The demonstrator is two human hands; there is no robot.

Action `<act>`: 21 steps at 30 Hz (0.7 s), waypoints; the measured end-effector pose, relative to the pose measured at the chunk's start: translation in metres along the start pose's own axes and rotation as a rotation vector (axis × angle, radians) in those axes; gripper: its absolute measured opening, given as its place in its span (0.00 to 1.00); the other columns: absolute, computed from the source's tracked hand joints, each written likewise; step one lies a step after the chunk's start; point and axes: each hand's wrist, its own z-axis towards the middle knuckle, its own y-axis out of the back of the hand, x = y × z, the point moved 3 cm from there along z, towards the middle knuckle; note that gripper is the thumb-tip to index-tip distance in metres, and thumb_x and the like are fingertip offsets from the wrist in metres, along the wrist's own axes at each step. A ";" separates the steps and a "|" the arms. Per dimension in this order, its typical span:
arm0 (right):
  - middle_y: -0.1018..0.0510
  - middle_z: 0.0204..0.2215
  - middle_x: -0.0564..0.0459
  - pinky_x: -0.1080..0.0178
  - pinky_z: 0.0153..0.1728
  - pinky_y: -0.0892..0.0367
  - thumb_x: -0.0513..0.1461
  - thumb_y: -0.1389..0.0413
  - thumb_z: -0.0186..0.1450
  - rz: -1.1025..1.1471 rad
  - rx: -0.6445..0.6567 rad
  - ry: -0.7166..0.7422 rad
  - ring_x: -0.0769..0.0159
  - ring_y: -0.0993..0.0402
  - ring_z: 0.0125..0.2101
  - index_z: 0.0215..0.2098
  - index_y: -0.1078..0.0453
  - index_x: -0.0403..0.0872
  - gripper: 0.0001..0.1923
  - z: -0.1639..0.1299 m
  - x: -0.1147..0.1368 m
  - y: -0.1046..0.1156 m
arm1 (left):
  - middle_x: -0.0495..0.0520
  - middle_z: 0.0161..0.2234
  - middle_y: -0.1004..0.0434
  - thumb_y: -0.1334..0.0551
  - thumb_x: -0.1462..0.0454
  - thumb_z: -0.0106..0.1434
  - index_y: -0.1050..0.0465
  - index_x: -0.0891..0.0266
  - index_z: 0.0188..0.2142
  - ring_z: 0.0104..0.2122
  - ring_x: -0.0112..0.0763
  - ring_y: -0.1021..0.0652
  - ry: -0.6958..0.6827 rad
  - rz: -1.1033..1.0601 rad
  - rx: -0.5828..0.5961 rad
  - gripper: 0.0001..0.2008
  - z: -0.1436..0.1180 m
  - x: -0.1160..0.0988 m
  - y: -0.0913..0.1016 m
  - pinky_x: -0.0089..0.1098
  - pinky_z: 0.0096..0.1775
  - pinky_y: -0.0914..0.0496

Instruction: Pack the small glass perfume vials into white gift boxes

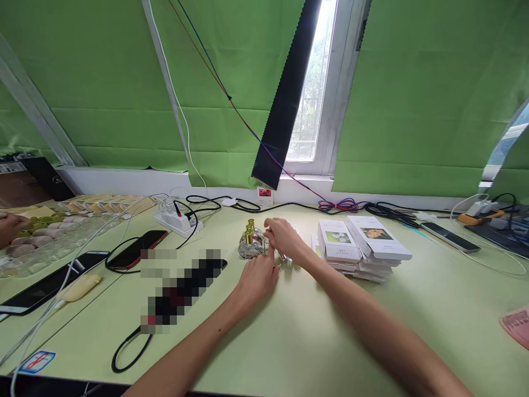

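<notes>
Several clear glass bottles (250,249) with gold-coloured necks, like perfume bottles, stand close together at the middle of the table. My left hand (257,277) rests low just in front of them, with its index finger stretched forward and the other fingers partly hidden. Directly right of the bottles is my right hand (285,240). Its fingers bend inward above my left index fingertip, closed around something small that I cannot make out. More shiny glass shows partly beneath my right hand.
Stacked white boxes (359,242) with flower pictures stand to the right. On the left lie phones (138,249), a power strip (177,220) and cables. A plastic tray (61,237) of round items is at far left, with another person's hand (12,227) over it. A phone (449,237) lies right.
</notes>
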 end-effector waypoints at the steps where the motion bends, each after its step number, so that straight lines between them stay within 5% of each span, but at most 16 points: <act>1: 0.21 0.40 0.46 0.66 0.31 0.45 0.33 0.46 0.69 0.005 0.004 0.003 0.64 0.29 0.35 0.42 0.28 0.44 0.06 0.000 0.000 0.000 | 0.61 0.37 0.19 0.46 0.62 0.71 0.42 0.67 0.64 0.38 0.52 0.18 0.000 0.004 -0.005 0.24 0.000 0.000 0.000 0.39 0.36 0.31; 21: 0.19 0.39 0.46 0.67 0.38 0.37 0.28 0.43 0.64 0.076 0.142 0.110 0.65 0.26 0.38 0.52 0.24 0.43 0.19 0.008 -0.014 0.017 | 0.63 0.38 0.19 0.46 0.61 0.72 0.58 0.69 0.72 0.41 0.50 0.19 0.004 0.017 0.006 0.34 0.002 0.001 -0.003 0.38 0.38 0.30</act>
